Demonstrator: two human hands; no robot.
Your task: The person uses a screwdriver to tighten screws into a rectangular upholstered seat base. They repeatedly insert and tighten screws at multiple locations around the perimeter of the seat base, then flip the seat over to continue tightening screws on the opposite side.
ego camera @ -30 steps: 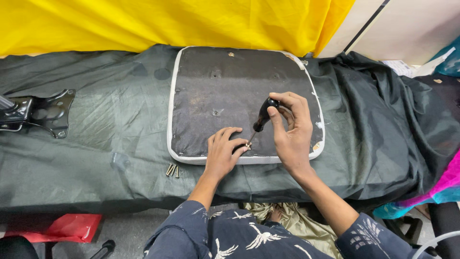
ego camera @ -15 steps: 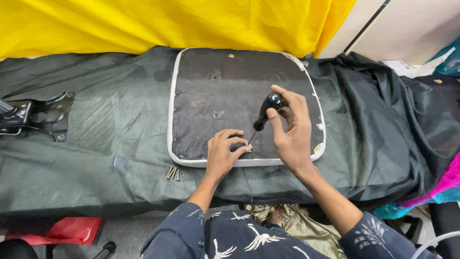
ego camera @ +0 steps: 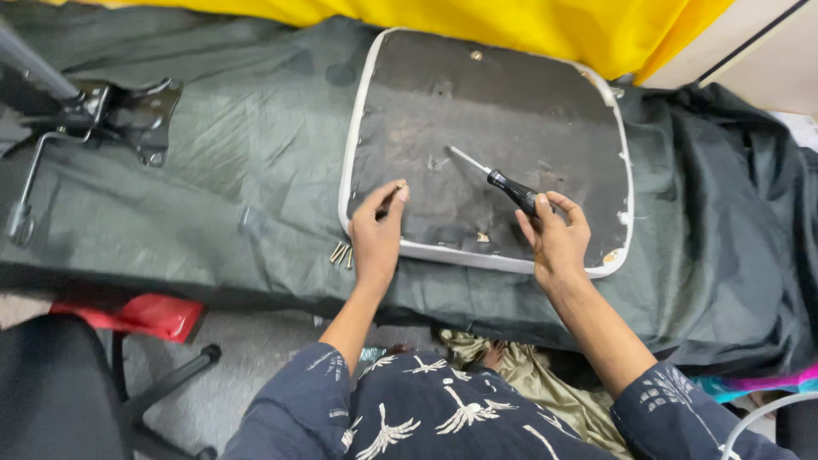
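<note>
Dark green cloth drapes the workbench, with yellow fabric behind. On it lies a seat pad, underside up. The left hand pinches a small screw at its fingertips; the right hand has fingers curled around a screwdriver resting on the pad. Loose screws lie beside the left hand.

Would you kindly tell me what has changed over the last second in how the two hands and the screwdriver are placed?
The right hand has tipped the screwdriver from upright on the seat pad to a low slant, tip up and to the left. The left hand has lifted a small screw in its fingertips. The loose screws on the dark cloth and the metal bracket stayed put.
</note>
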